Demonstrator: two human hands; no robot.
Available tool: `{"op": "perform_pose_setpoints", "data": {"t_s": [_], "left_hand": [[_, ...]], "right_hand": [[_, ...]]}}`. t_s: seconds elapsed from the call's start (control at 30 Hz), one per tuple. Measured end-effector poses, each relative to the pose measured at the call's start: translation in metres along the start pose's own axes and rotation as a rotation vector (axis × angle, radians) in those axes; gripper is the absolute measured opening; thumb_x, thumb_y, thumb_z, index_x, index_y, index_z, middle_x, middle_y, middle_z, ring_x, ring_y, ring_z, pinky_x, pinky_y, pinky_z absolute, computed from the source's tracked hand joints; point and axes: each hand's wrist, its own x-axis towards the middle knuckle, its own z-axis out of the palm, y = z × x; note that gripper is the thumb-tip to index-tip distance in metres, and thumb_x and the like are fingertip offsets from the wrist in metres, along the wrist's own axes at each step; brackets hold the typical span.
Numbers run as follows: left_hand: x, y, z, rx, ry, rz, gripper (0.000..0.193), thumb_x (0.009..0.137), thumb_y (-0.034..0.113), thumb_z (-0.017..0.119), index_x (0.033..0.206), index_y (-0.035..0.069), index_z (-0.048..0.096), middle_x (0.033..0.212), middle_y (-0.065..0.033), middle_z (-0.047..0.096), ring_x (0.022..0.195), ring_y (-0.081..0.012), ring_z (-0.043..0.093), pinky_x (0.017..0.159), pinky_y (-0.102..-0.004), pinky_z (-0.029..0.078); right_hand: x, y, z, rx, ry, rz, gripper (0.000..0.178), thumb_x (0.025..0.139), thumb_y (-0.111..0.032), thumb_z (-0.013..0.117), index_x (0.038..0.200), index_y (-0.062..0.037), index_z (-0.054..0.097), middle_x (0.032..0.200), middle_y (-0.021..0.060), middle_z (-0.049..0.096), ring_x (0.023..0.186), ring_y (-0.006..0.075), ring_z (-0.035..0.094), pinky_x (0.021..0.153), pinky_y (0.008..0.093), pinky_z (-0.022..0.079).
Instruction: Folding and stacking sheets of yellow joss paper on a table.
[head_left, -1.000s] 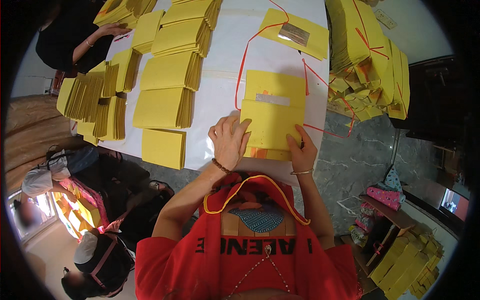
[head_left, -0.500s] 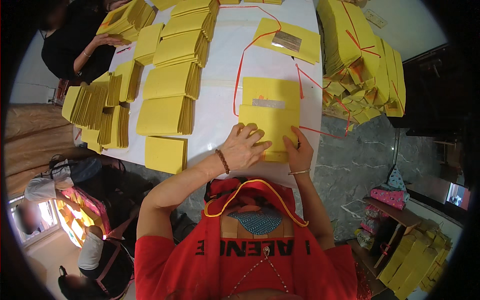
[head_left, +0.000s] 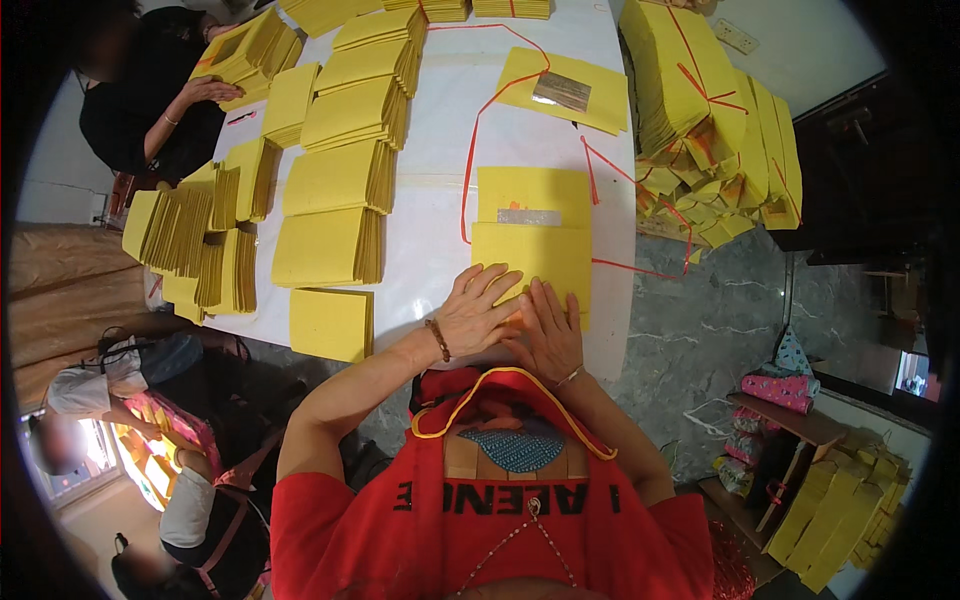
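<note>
A partly folded yellow paper sheet (head_left: 530, 185) lies on the table in front of me, a narrow silver patch (head_left: 528, 217) showing above its turned-up lower flap (head_left: 540, 245). My left hand (head_left: 480, 312) rests flat on the flap's lower left, fingers spread. Beside it, my right hand (head_left: 550, 335) lies on the lower edge with its fingers stretched out and its thumb close to the left hand. Both palms face down, and neither hand grips anything. Farther off, another yellow sheet (head_left: 515, 95) with a brownish silver rectangle (head_left: 562, 92) lies unfolded.
Stacks of folded yellow paper (head_left: 335, 180) line the table's left side. Red string (head_left: 468, 170) runs around the work area. A tall tied yellow pile (head_left: 675, 80) stands right of the white table (head_left: 430, 200). Across the left corner, a person in black (head_left: 150, 95) handles yellow paper.
My right hand has moved from the paper's right edge leftward onto its lower fold, and its fingers now lie flat. The left hand stays on the flap, its fingers straighter than before.
</note>
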Motion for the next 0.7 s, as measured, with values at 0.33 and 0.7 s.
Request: {"op": "perform_pose_setpoints", "data": {"t_s": [0.33, 0.7], "left_hand": [[-0.015, -0.02, 0.022, -0.194, 0.04, -0.399, 0.051, 0.087, 0.046, 0.047, 0.134, 0.028, 0.04, 0.146, -0.0225, 0.009, 0.133, -0.0415, 0.008, 0.104, -0.0536, 0.007], [-0.012, -0.017, 0.022, -0.512, -0.137, -0.639, 0.055, 0.085, 0.054, 0.047, 0.135, 0.037, 0.034, 0.146, -0.0096, 0.022, 0.133, -0.0434, 0.012, 0.101, -0.0605, 0.007]], "right_hand": [[0.003, -0.004, 0.0, -0.095, -0.028, 0.034, 0.056, 0.086, -0.041, 0.048, 0.129, -0.0054, 0.042, 0.135, 0.016, 0.04, 0.125, 0.0289, 0.038, 0.103, 0.05, 0.02], [0.053, 0.035, -0.028, -0.188, -0.17, -0.005, 0.052, 0.085, -0.042, 0.049, 0.129, -0.0142, 0.045, 0.14, 0.013, 0.031, 0.131, 0.0322, 0.026, 0.101, 0.0597, 0.016]]}}
